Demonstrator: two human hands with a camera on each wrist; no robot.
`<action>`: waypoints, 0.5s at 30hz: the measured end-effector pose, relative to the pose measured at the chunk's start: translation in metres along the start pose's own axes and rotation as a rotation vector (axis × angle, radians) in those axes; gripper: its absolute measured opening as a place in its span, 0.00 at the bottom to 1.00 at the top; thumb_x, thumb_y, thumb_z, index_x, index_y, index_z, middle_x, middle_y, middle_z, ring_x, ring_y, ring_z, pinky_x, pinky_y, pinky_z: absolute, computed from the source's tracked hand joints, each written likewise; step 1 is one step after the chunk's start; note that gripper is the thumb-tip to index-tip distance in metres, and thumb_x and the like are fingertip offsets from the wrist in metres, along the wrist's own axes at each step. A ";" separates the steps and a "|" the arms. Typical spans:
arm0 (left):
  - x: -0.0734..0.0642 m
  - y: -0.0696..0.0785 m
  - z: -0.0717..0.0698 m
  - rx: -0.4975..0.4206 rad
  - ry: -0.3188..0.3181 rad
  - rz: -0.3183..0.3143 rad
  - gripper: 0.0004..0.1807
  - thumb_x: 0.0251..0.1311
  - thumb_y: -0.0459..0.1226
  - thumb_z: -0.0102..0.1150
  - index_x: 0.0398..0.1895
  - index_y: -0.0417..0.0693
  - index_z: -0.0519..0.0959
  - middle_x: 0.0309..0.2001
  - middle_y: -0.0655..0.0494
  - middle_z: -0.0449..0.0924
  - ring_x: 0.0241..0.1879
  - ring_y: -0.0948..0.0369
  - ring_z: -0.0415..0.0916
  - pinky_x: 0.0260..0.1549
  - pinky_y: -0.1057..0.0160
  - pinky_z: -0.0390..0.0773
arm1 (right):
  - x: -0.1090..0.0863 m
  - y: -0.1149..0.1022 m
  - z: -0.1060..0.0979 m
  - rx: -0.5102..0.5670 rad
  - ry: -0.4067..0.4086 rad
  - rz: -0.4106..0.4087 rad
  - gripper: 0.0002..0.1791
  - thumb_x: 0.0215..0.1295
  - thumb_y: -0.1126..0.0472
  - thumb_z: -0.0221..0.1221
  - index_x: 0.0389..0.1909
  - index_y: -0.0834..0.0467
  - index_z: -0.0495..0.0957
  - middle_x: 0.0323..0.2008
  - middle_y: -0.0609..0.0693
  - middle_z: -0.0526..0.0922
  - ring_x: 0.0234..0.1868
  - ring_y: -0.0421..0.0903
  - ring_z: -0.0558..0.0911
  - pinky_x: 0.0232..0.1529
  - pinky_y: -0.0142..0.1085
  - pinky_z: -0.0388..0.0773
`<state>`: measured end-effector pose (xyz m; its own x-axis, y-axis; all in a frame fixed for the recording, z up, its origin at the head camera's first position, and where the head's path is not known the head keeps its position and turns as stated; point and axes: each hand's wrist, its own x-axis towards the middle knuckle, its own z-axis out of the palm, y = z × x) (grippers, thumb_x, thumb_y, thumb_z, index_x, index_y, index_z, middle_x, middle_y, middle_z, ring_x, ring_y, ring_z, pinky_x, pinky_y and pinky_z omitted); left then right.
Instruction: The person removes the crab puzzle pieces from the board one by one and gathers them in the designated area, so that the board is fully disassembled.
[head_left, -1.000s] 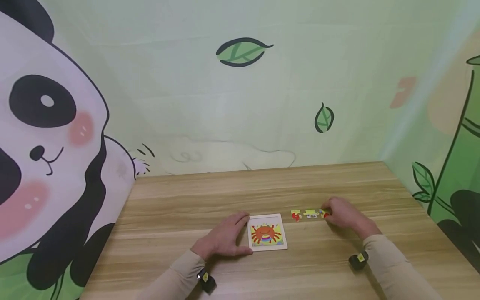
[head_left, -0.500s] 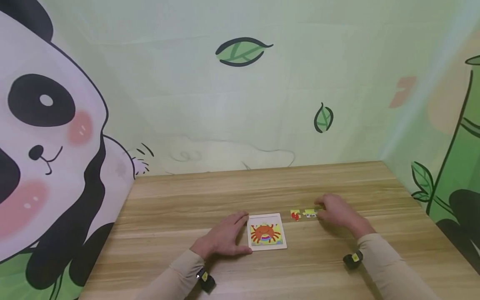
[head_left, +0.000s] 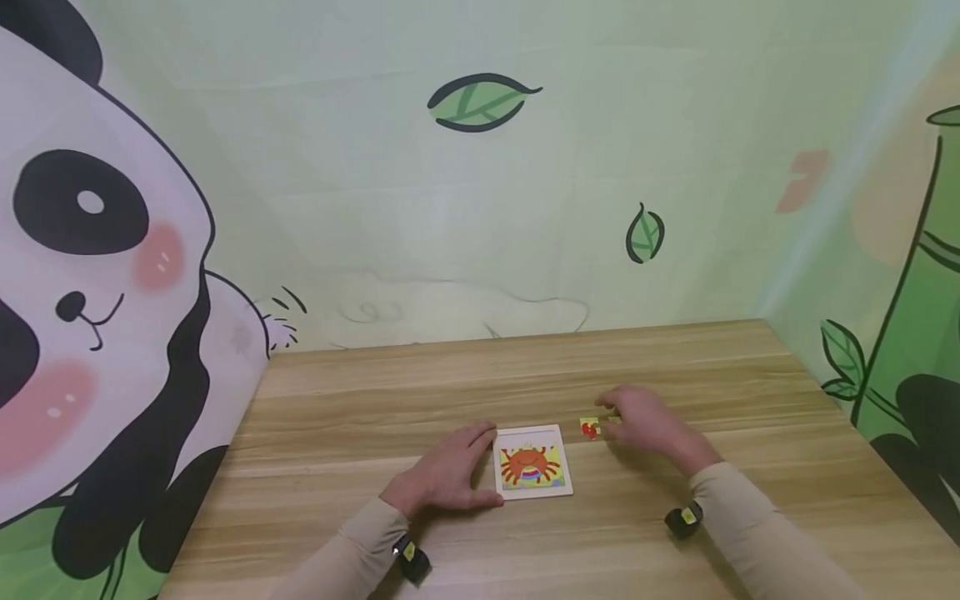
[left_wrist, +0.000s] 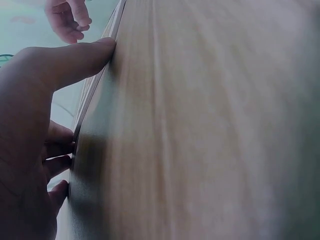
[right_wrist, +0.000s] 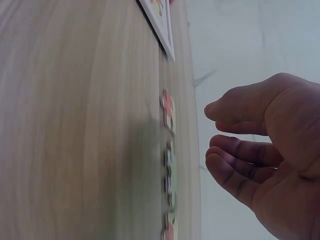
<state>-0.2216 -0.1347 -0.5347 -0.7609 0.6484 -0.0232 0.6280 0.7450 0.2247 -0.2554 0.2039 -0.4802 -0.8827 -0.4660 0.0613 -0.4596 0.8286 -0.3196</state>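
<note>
A square puzzle board (head_left: 528,432) with a white rim lies on the table and bears a crab picture (head_left: 530,467). Along its left side rests my left hand (head_left: 444,473), the thumb at the near corner and the fingers against the edge and far corner. My right hand (head_left: 647,422) hovers over the loose puzzle pieces, fingers loosely bent, nothing between thumb and fingers. One red and yellow piece (head_left: 588,427) shows beside it in the head view. The right wrist view shows further pieces in a row, a middle one (right_wrist: 171,172) and a lower one (right_wrist: 171,227).
The wooden table (head_left: 390,392) runs back to a wall covering (head_left: 360,183) printed with leaves. A large panda print (head_left: 90,292) is at the left and a green bamboo print (head_left: 918,333) at the right. Small black cameras sit on both wrists.
My right hand has moved left along the row, from the rightmost piece towards the leftmost, covering the middle of the row in the head view. My left hand and the board stay in place.
</note>
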 end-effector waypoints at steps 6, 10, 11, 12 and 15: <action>-0.001 0.000 -0.002 -0.001 0.013 0.014 0.56 0.51 0.68 0.57 0.74 0.41 0.57 0.74 0.45 0.55 0.73 0.50 0.55 0.72 0.51 0.59 | 0.006 -0.015 0.008 -0.006 0.000 -0.051 0.20 0.54 0.64 0.66 0.48 0.64 0.80 0.40 0.57 0.84 0.38 0.49 0.83 0.37 0.40 0.83; -0.001 0.000 -0.001 0.001 0.022 0.021 0.56 0.51 0.68 0.58 0.73 0.40 0.57 0.74 0.45 0.56 0.73 0.49 0.56 0.72 0.50 0.59 | 0.010 -0.025 0.012 -0.027 0.022 -0.117 0.18 0.52 0.64 0.66 0.46 0.65 0.82 0.36 0.55 0.84 0.35 0.47 0.81 0.34 0.38 0.81; -0.001 0.000 -0.001 0.002 0.023 0.020 0.56 0.51 0.68 0.58 0.73 0.40 0.57 0.74 0.45 0.56 0.73 0.49 0.56 0.72 0.50 0.59 | 0.011 -0.027 0.013 -0.030 0.028 -0.132 0.18 0.52 0.64 0.67 0.45 0.65 0.82 0.35 0.55 0.84 0.35 0.46 0.81 0.34 0.38 0.81; -0.001 0.000 -0.001 0.002 0.026 0.022 0.56 0.51 0.68 0.58 0.73 0.40 0.57 0.74 0.45 0.56 0.73 0.49 0.56 0.72 0.50 0.59 | 0.011 -0.029 0.014 -0.037 0.031 -0.144 0.18 0.52 0.64 0.67 0.45 0.64 0.82 0.35 0.55 0.84 0.34 0.46 0.80 0.34 0.37 0.80; -0.001 0.000 -0.001 0.002 0.025 0.022 0.56 0.51 0.68 0.58 0.74 0.40 0.57 0.74 0.45 0.55 0.73 0.50 0.55 0.72 0.50 0.59 | 0.013 -0.034 0.016 -0.038 0.022 -0.153 0.18 0.54 0.63 0.68 0.46 0.64 0.82 0.36 0.54 0.83 0.32 0.42 0.77 0.32 0.34 0.78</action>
<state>-0.2213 -0.1354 -0.5338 -0.7508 0.6605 0.0056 0.6448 0.7311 0.2230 -0.2493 0.1648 -0.4841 -0.8036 -0.5812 0.1277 -0.5921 0.7596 -0.2690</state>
